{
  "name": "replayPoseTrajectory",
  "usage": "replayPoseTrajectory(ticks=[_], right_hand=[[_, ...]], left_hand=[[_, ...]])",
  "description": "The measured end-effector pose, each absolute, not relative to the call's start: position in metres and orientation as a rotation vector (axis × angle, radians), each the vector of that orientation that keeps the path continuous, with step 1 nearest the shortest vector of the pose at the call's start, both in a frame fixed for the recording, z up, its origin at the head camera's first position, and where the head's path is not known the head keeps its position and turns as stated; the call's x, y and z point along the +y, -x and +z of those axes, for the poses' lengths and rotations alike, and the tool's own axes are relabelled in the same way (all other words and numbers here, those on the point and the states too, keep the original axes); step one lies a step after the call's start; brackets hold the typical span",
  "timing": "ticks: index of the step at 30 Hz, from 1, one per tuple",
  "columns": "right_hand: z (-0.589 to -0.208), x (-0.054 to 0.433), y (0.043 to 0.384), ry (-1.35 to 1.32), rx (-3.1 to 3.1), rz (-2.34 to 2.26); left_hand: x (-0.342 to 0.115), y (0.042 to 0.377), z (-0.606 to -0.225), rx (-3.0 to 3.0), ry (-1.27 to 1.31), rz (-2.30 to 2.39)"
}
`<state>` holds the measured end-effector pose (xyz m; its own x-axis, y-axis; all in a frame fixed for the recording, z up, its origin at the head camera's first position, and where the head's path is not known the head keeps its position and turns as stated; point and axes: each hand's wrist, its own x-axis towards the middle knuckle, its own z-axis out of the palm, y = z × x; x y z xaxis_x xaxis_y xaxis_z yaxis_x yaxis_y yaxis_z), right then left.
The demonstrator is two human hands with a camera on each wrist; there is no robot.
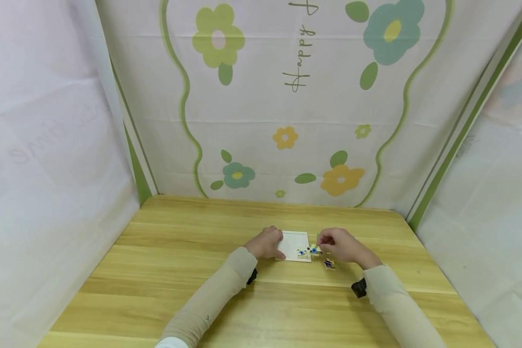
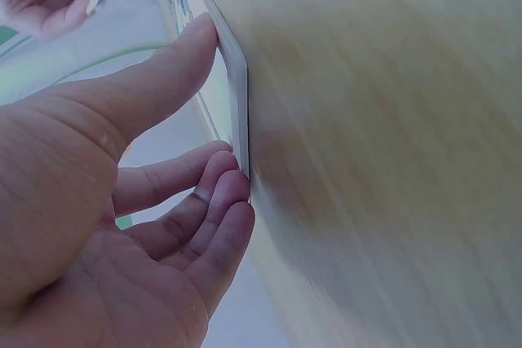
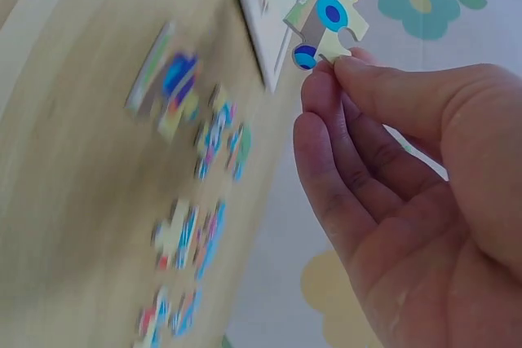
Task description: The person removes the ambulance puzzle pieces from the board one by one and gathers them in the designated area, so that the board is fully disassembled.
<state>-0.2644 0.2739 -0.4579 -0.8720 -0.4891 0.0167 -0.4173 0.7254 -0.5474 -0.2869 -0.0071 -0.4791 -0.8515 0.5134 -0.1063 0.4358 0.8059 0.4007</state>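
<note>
A flat white puzzle tray [image 1: 293, 244] with a raised rim lies on the table. My left hand [image 1: 267, 242] holds its left side, the thumb [image 2: 188, 59] on the rim and the bent fingers against the edge. One printed puzzle piece [image 1: 302, 253] is inside the tray at its near right corner. Just right of the tray, my right hand [image 1: 340, 245] pinches a puzzle piece [image 3: 330, 18] with blue circles between thumb and fingertips, raised off the table. A loose piece with purple stripes [image 1: 329, 264] lies below that hand.
In the right wrist view, several more loose puzzle pieces, such as a blurred one [image 3: 216, 132], lie on the wooden table [image 1: 191, 232]. Printed fabric walls [image 1: 261, 96] enclose the table at the back and both sides.
</note>
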Motion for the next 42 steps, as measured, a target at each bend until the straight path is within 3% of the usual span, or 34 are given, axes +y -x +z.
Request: replayPoseTrajectory(ticks=[17, 42], right_hand=[[-0.432, 0.333, 0.259, 0.724, 2.636, -0.714], [-0.459, 0.345, 0.259, 0.647, 2.604, -0.736]], left_hand=[[-0.006, 0.286, -0.477, 2.785, -0.742, 0.519], [-0.006, 0.287, -0.479, 2.783, -0.719, 0.514]])
